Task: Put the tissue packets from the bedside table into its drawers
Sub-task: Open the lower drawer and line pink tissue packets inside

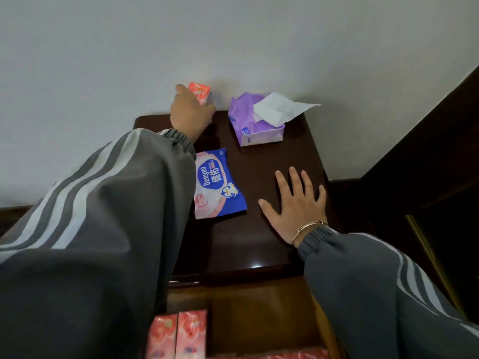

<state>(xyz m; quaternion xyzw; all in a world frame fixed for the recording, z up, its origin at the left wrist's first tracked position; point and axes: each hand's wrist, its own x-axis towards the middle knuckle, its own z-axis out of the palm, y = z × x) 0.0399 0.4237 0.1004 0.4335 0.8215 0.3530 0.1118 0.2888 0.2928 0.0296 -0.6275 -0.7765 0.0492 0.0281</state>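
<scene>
Up at the back of the bedside table (pixel 259 244), the left hand (pixel 190 112) is clamped on a pink tissue packet (pixel 201 92); the right hand (pixel 295 206) lies flat, fingers spread, near a blue wipes packet (pixel 220 185) and purple tissue pack (pixel 255 123), while more pink packets (pixel 178 335) sit in the open drawer (pixel 259 314) below

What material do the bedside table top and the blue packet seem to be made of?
Bedside table top: apparently dark wood with a glossy varnish; it reflects light near the front edge. Blue packet: probably thin plastic film, printed, slightly shiny and wrinkled.
</scene>
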